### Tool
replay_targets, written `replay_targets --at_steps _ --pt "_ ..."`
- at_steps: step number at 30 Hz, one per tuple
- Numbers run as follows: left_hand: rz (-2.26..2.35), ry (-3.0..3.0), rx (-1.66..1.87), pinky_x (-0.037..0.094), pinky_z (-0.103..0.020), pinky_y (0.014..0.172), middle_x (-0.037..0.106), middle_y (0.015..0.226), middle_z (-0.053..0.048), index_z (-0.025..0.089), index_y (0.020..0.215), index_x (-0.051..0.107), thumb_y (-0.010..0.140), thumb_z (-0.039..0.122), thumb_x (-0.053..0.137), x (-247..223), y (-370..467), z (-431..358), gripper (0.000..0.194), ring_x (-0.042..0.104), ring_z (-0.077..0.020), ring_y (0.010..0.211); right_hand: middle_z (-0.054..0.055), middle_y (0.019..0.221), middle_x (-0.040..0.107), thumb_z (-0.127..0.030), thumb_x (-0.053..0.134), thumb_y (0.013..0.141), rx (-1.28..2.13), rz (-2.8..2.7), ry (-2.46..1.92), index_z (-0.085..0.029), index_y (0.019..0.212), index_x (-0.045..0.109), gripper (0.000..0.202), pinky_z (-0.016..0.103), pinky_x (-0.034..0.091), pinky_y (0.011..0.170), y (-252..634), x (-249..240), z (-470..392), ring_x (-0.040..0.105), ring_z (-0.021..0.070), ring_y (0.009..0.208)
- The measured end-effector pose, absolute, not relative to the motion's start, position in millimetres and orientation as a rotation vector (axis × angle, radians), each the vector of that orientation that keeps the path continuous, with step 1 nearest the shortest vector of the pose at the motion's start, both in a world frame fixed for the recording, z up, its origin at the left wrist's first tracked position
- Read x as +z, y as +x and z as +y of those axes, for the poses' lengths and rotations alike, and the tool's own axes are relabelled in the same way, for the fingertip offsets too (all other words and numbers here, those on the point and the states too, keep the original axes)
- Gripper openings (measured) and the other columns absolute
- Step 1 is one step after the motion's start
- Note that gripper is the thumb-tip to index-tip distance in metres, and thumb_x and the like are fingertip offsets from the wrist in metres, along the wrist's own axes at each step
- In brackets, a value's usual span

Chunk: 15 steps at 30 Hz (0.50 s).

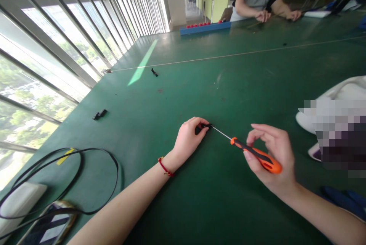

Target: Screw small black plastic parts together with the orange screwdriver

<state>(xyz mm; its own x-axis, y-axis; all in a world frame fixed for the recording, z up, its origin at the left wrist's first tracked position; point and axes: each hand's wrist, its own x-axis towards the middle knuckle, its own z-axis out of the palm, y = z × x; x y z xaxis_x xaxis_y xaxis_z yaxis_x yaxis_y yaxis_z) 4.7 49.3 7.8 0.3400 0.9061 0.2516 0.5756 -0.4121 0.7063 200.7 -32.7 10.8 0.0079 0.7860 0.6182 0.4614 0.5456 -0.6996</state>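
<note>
Between the thumb and fingers of my left hand is a small black part, held low over the green table; much of it is hidden by the fingers. My right hand has an orange and black screwdriver resting in it, the thumb against the handle and the index finger lifted and curved above. The thin metal shaft points left, and its tip meets the black part. Two more small black pieces lie on the table, one at the left and one farther back.
A looped black cable, a phone and a white block lie at the lower left. Metal railings run along the left edge. A blue strip with red knobs and a seated person are across the table. White fabric is at right.
</note>
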Motion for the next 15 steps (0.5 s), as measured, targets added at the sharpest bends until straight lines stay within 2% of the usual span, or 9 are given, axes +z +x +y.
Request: replay_targets --at_steps 2,4,7,10,13,15 --pt "1.293 2.108 0.869 0.048 -0.027 0.073 0.067 0.088 -0.003 0.018 0.090 0.065 0.080 0.015 0.056 7.5 4.5 49.1 0.014 0.061 -0.0146 0.078 0.001 0.078 0.058 -0.019 0.059 0.079 0.364 -1.730 -1.126 -0.024 0.108 0.055 0.030 0.029 0.053 0.059 201.3 11.7 -33.1 0.059 0.0153 0.066" --pt "1.293 2.106 0.870 0.048 -0.026 0.073 0.067 0.088 -0.003 0.017 0.091 0.064 0.080 0.015 0.055 7.4 4.4 49.0 0.014 0.061 -0.0144 0.078 0.002 0.081 0.061 -0.018 0.059 0.080 0.350 -1.756 -1.160 -0.024 0.101 0.057 0.022 0.027 0.052 0.058 200.8 12.2 -33.6 0.061 0.0152 0.068" --pt "1.298 2.101 0.868 0.048 -0.027 0.073 0.067 0.088 -0.003 0.017 0.090 0.064 0.080 0.015 0.056 7.7 4.4 49.0 0.014 0.061 -0.0144 0.079 0.005 0.094 0.059 -0.016 0.062 0.076 0.314 -1.626 -1.113 -0.023 0.110 0.054 0.036 0.028 0.054 0.064 199.4 11.7 -33.1 0.061 0.0166 0.078" --pt "1.296 2.102 0.864 0.049 -0.027 0.073 0.067 0.088 -0.003 0.018 0.090 0.065 0.080 0.015 0.056 8.2 4.4 49.3 0.014 0.061 -0.0147 0.079 0.003 0.086 0.055 -0.017 0.062 0.076 0.335 -1.597 -1.076 -0.023 0.118 0.048 0.045 0.031 0.054 0.065 200.2 11.0 -32.0 0.058 0.0176 0.077" --pt "1.294 2.101 0.869 0.048 -0.026 0.073 0.067 0.088 -0.003 0.017 0.090 0.065 0.080 0.015 0.056 8.3 4.3 49.5 0.014 0.061 -0.0146 0.079 0.003 0.079 0.057 -0.020 0.059 0.079 0.359 -1.721 -1.149 -0.024 0.107 0.055 0.029 0.030 0.052 0.060 202.2 10.5 -33.0 0.058 0.0170 0.070" --pt "1.296 2.101 0.871 0.048 -0.026 0.073 0.067 0.088 -0.003 0.017 0.090 0.065 0.080 0.015 0.056 8.2 4.1 49.4 0.013 0.060 -0.0144 0.079 0.005 0.088 0.060 -0.020 0.060 0.079 0.314 -1.716 -1.167 -0.024 0.101 0.057 0.023 0.030 0.052 0.062 202.8 9.6 -34.2 0.059 0.0174 0.075"
